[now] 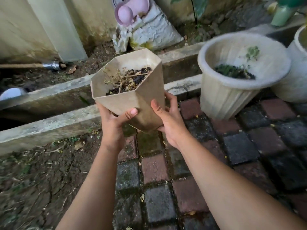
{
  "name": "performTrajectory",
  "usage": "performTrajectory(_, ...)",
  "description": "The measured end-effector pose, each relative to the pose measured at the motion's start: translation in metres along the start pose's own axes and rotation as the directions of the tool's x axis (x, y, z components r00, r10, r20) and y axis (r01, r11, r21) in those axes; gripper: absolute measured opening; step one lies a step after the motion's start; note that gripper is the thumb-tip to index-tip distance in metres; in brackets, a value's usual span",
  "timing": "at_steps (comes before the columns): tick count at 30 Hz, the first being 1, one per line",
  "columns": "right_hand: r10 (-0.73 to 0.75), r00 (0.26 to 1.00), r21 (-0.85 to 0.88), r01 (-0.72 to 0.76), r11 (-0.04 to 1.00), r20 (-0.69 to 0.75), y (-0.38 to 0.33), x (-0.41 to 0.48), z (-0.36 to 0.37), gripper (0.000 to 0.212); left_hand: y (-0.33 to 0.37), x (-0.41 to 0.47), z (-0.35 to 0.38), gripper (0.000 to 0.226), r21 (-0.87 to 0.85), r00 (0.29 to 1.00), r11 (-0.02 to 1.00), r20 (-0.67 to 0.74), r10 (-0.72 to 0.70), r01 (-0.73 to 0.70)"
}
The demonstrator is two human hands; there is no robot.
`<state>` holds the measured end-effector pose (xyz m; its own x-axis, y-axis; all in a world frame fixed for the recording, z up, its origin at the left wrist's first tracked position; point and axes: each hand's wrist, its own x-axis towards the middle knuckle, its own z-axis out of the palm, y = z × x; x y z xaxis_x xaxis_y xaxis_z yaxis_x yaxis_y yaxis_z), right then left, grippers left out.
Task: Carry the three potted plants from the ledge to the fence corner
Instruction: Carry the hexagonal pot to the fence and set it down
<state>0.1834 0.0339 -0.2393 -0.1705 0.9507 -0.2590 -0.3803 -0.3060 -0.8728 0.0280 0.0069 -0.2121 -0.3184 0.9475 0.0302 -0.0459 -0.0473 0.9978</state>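
**Both hands grip a hexagonal pot above the paving**

Two bare forearms reach up from the bottom of the view over mossy red and dark paving bricks (196, 171). The left hand (114, 120) cups the lower left side of a beige hexagonal pot (146, 103), thumb pressed across its front face and the other fingers hidden behind it. The right hand (167, 120) closes around the lower right side and base, thumb laid up the front face, fingers wrapped round the far edge. The pot is held clear of the ground, tilted with its mouth toward the camera, showing dark soil and a dry, brownish plant (123, 80). It hangs in front of a concrete ledge (49, 125) that runs across the view, with a channel behind it. To the right, a round ribbed whitish pot (229, 97) with a small green plant stands on the bricks, touching or just beside another pale pot (297, 77) at the frame's edge. Beyond the ledge, a crumpled white sack (154, 30) leans near a cream wall (49, 25)
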Motion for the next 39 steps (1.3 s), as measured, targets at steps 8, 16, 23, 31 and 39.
performTrajectory(8, 0.062, 0.994, 0.051, -0.066, 0.997, 0.091, -0.174, -0.066, 0.111, 0.126, 0.225, 0.0, -0.003, 0.117, -0.001, 0.987, 0.991, -0.086, 0.134, -0.135)
performTrajectory(16, 0.009, 0.995, 0.054, -0.015, 0.998, 0.101, -0.427, -0.209, 0.207, 0.085, 0.506, -0.058, 0.014, 0.137, 0.061, 0.981, 0.979, -0.009, 0.195, -0.194)
performTrajectory(23, -0.099, 0.994, 0.064, 0.103, 0.993, -0.055, -0.631, -0.369, 0.251, 0.083, 0.726, -0.116, 0.058, 0.158, -0.062, 0.963, 0.989, 0.228, 0.144, -0.133)
performTrajectory(31, -0.36, 0.884, 0.041, 0.389, 0.92, -0.298, -0.76, -0.539, 0.232, 0.115, 0.86, -0.227, 0.157, 0.153, -0.207, 0.896, 0.954, 0.346, 0.28, -0.218)
performTrajectory(39, -0.591, 0.661, -0.054, 0.644, 0.763, -0.462, -0.817, -0.746, 0.17, 0.108, 0.96, -0.407, 0.249, 0.139, -0.388, 0.755, 0.863, 0.445, 0.482, -0.323)
